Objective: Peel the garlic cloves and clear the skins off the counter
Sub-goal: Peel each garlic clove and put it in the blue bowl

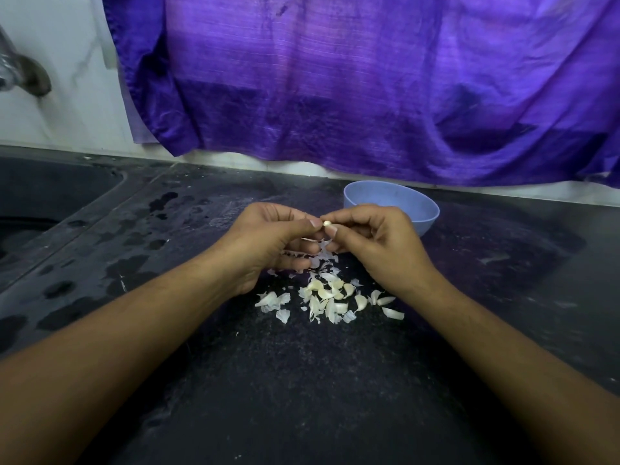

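A small pale garlic clove (327, 224) is pinched between the fingertips of my left hand (268, 243) and my right hand (375, 243), held above the dark counter (302, 380). Only its tip shows between the fingers. Beneath and in front of the hands lies a scatter of white garlic skins and cloves (330, 298). A blue bowl (421, 204) stands just behind my right hand; its inside is hidden from this angle.
A dark sink (43, 209) is set into the counter at the left, with wet patches beside it. A metal tap (20, 72) sticks out from the white wall at the upper left. A purple cloth (352, 78) hangs along the back.
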{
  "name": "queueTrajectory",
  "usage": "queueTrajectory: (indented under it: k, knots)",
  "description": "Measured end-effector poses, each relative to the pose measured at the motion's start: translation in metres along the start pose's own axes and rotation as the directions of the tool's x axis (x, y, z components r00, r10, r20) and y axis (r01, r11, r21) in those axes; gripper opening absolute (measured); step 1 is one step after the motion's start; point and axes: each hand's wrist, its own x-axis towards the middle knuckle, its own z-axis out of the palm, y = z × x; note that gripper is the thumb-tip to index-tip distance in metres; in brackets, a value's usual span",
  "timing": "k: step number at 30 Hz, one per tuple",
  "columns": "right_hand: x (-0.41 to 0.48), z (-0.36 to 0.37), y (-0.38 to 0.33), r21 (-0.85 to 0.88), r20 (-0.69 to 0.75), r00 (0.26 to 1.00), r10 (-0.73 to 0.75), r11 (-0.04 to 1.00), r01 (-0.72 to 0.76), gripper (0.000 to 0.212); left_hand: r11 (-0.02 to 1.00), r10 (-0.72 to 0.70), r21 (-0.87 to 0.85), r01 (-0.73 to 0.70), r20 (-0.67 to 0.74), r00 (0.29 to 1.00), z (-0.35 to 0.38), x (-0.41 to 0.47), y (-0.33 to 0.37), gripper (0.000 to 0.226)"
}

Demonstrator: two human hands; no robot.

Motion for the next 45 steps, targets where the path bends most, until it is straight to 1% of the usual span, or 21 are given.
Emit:
queueTrajectory:
  k: [4,7,8,11,15,19,23,31,37,40,45]
  knots:
    - [-0.0001,0.0017,0.0023,-0.041,-0.019,1.0,-0.019,0.999,0.018,0.018,0.999,0.035,0.034,-0.035,-0.019,0.999,0.0004,-0.001,0.0005,0.017]
    - [0.0004,0.0029,0.0023,-0.111,-0.049,0.996,-0.07,0.992,0.065,0.019,0.995,0.07,0.074,-0.07,-0.006,0.998,-0.0001,-0.0021,0.0013,0.017]
    - [-0.0001,0.0035,0.0018,-0.108,-0.054,0.996,-0.073,0.992,0.067,0.019,0.992,0.081,0.097,-0.081,0.005,0.997,0.0,-0.0029,0.0012,0.018]
    - [-0.0008,0.0039,0.0007,-0.026,-0.06,0.998,-0.028,0.999,0.026,0.018,0.985,0.102,0.137,-0.103,0.016,0.995,0.0001,-0.0043,0.0008,0.018]
    - [-0.0016,0.0026,-0.0023,0.021,-0.054,0.999,-0.004,1.0,0.005,0.011,0.98,0.113,0.163,-0.113,0.009,0.994,-0.0012,-0.0033,0.0008,0.014]
    - [-0.0027,0.0034,-0.004,0.033,-0.043,0.999,0.021,0.999,-0.02,0.011,0.979,0.114,0.17,-0.113,0.002,0.993,-0.0011,-0.0035,0.0003,0.013]
    - [-0.0034,0.0058,-0.0047,0.038,-0.046,0.998,0.041,0.998,-0.04,0.013,0.98,0.12,0.167,-0.111,-0.045,0.992,0.0013,-0.003,-0.0009,0.007]
    - [-0.0033,0.0042,-0.0063,0.042,-0.081,0.996,0.05,0.998,-0.046,0.014,0.974,0.139,0.178,-0.139,0.013,0.99,-0.0007,-0.0043,0.0003,0.012]
    - [-0.0043,0.0051,-0.0052,0.035,-0.062,0.997,0.042,0.999,-0.039,0.014,0.978,0.138,0.167,-0.128,-0.049,0.989,0.0025,-0.0037,-0.0029,0.006]
    - [-0.0042,0.0076,-0.0042,0.039,-0.059,0.998,0.031,0.999,-0.028,0.014,0.978,0.141,0.165,-0.125,-0.086,0.986,0.004,-0.0026,-0.0039,0.008]
    - [-0.0023,0.0081,-0.003,0.096,-0.061,0.997,0.053,0.994,-0.047,0.015,0.981,0.144,0.146,-0.129,-0.094,0.985,0.0033,-0.0013,-0.0043,0.014]
